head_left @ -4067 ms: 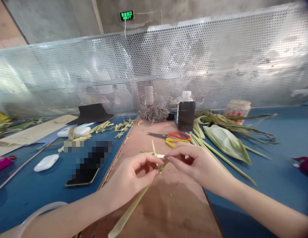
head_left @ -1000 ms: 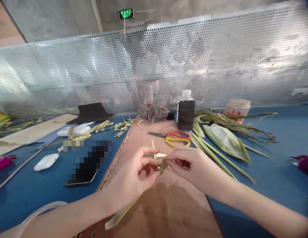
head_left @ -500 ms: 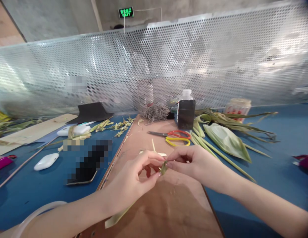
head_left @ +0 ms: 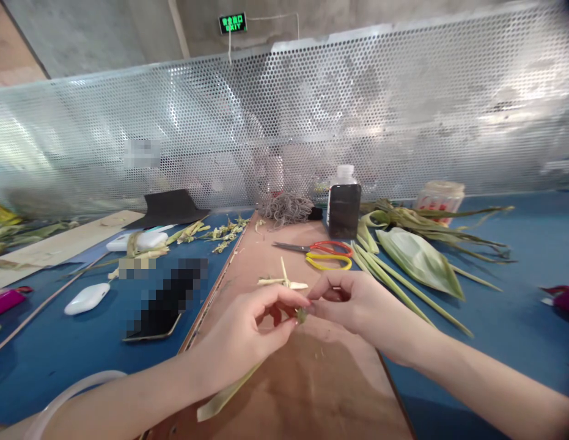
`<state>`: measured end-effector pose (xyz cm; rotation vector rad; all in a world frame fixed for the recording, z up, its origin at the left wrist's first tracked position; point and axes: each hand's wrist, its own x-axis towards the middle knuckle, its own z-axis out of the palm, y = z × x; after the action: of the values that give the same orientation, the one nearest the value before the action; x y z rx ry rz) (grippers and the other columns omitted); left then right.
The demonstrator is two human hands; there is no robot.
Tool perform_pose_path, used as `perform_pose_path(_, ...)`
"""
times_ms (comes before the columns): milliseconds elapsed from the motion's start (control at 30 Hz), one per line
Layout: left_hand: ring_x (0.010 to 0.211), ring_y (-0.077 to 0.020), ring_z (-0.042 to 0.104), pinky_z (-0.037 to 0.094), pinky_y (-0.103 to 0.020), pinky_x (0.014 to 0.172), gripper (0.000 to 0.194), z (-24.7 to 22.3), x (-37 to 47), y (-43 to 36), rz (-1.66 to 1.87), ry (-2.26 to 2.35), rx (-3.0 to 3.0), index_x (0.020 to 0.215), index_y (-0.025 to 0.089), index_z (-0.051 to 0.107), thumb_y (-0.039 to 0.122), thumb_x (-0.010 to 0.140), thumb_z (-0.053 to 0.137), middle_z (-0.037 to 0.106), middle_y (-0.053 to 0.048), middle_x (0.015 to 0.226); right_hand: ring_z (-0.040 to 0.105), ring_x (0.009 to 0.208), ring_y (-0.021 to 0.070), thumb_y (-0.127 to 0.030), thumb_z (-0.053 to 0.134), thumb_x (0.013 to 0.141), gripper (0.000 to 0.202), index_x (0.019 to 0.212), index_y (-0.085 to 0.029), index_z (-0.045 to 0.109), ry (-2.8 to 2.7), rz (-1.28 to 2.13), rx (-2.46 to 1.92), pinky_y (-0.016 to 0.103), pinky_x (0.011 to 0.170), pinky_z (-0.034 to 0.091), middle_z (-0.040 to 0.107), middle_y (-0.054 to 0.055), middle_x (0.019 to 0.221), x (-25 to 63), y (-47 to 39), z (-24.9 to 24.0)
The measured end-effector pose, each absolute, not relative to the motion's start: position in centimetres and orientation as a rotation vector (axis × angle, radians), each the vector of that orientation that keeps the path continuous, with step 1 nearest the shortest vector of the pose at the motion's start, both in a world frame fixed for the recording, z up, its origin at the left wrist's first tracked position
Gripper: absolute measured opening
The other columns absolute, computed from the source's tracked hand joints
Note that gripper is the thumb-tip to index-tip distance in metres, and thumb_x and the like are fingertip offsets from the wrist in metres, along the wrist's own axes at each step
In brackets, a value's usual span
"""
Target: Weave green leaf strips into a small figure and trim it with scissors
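Observation:
Over the middle of the wooden board [head_left: 321,373], my left hand [head_left: 261,318] pinches a small folded piece of green leaf [head_left: 301,315] between thumb and fingertips. My right hand [head_left: 348,299] meets it from the right, its thumb and forefinger closed at the same leaf piece. Much of that piece is hidden by the fingers. A pale leaf strip [head_left: 229,394] extends down-left from beneath my left hand; whether it joins the held piece is hidden. Just beyond the hands lie pale cut leaf scraps [head_left: 286,282]. Scissors [head_left: 318,253] with red and yellow handles rest farther back.
Behind the board stand a dark bottle [head_left: 345,208] and a tangle of grey cord [head_left: 286,209]. Leaves [head_left: 419,260] and stalks spread at right, near a jar [head_left: 440,198]. A phone [head_left: 167,299] and white case [head_left: 87,299] lie left. A perforated metal screen [head_left: 284,122] closes the back.
The leaf piece has turned within my fingertips and shows less of itself. My left hand has shifted slightly down, uncovering more of the pale scraps behind it.

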<state>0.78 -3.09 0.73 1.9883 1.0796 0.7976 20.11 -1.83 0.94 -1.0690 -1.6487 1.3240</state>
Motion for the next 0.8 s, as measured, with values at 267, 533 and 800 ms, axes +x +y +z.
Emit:
perform_pose_path(267,0.095,-0.0164,0.061,0.05,-0.029,0.084,0.023,0.6,0.9,-3.0,0.843,1.099,1.913,0.104,0.025,0.062,0.02,0.084,0.054,0.066,0.0,0.105,0.03,0.053,0.0082,-0.026,0.066,0.074,0.011,0.079,-0.016,0.067,-1.789,1.105,-1.18,0.023,0.048,0.024,0.034,-0.007,0.056,20.1,-1.9,1.3)
perform_pose_path(533,0.094,-0.0183,0.061,0.049,-0.034,0.085,0.02,0.7,0.8,-3.1,0.821,1.105,1.906,0.103,0.022,0.06,0.02,0.084,0.054,0.066,-0.002,0.099,0.05,0.067,0.0139,-0.034,0.057,0.082,0.021,0.076,-0.016,0.067,-1.904,1.087,-1.131,0.025,0.059,0.036,0.062,0.002,0.071,20.7,-1.8,1.8)
perform_pose_path(800,0.078,-0.0113,0.057,0.048,-0.027,0.076,0.033,0.5,0.9,-3.4,0.872,1.034,1.786,0.113,0.026,0.045,0.019,0.083,0.057,0.066,0.0,0.101,0.046,0.058,0.0123,-0.037,0.06,0.08,0.02,0.081,-0.019,0.07,-1.92,1.075,-1.164,0.024,0.051,0.031,0.059,-0.001,0.065,20.9,-1.6,1.8)
